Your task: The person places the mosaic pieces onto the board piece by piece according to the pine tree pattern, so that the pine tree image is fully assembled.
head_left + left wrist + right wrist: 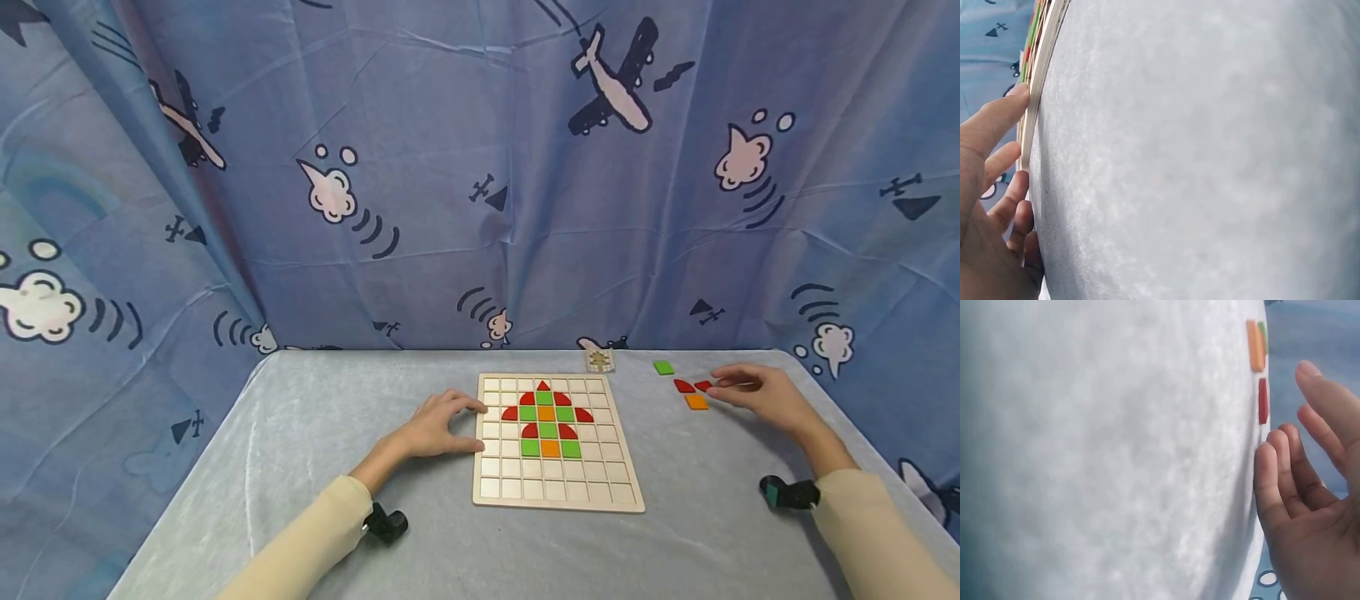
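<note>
A square wooden grid board (pixel 506 489) lies on the table, with red, green and orange tiles set in its middle and upper cells. At its left edge my left hand (pixel 438 425) rests, thumb and fingertips touching the rim; the left wrist view shows the same contact along the board's side (pixel 1038 94). To the right of the board, my right hand (pixel 765 398) hovers by a red curved tile (pixel 702 386). Its thumb and fingers stand apart in the right wrist view, nothing between them, near a red tile (pixel 1263 400) lying on the cloth.
Beside the right hand lie another red tile (pixel 683 386), an orange square (pixel 697 402) and a green square (pixel 663 367). A small pattern card (pixel 599 360) sits behind the board's top edge. A blue printed curtain (pixel 420 167) hangs at the table's back.
</note>
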Demonstrator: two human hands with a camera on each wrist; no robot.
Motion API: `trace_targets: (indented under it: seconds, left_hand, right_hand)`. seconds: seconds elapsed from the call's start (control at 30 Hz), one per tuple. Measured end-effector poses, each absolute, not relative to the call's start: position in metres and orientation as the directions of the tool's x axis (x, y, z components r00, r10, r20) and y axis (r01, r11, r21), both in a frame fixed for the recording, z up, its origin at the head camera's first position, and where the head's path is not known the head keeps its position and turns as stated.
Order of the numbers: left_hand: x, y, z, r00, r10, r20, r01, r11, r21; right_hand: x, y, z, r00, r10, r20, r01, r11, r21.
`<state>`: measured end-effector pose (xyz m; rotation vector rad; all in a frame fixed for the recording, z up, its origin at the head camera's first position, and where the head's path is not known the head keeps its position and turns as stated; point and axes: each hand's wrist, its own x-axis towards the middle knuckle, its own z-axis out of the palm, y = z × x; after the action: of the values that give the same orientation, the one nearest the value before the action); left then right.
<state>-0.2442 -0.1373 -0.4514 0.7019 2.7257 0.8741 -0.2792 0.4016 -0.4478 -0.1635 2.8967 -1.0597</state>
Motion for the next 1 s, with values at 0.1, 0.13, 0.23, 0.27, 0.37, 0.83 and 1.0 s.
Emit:
trace_targets:
  seconds: [0.1,0.13,0.23,0.27,0.37,0.83,1.0]
  left_hand:
    - [-0.244,-0.137,-0.451,-0.870,0.492,-0.038,0.380,0.715,0.587]
    - [-0.243,-0.137,-0.451,-0.870,0.492,-0.037,0.380,0.716,0.586]
    - [-0.243,-0.137,-0.452,-0.869,0.494,-0.031,0.385,0.713,0.585]
    - [-0.243,-0.137,-0.452,-0.868,0.495,-0.029,0.386,0.712,0.586]
    - [-0.243,-0.137,-0.452,-0.868,0.497,-0.025,0.389,0.710,0.587]
    - [-0.242,-0.136,-0.451,-0.867,0.498,-0.019,0.396,0.711,0.581]
    - [-0.242,-0.136,-0.450,-0.867,0.498,-0.023,0.393,0.711,0.583]
  right_hand:
    - [-0.283,0.404,-0.451,-0.994,-0.112,-0.013,-0.078,0.768,-0.635]
    - [-0.284,0.404,-0.452,-0.994,-0.108,-0.013,-0.076,0.772,-0.631]
    - [-0.289,0.403,-0.454,-0.995,-0.102,-0.010,-0.075,0.789,-0.610]
    - [-0.290,0.402,-0.455,-0.995,-0.101,-0.008,-0.076,0.794,-0.603]
    - [-0.295,0.401,-0.456,-0.995,-0.096,0.005,-0.080,0.804,-0.589]
    - [-0.306,0.400,-0.464,-0.997,-0.075,0.002,-0.062,0.809,-0.584]
    - [-0.307,0.399,-0.463,-0.997,-0.074,-0.006,-0.057,0.811,-0.582]
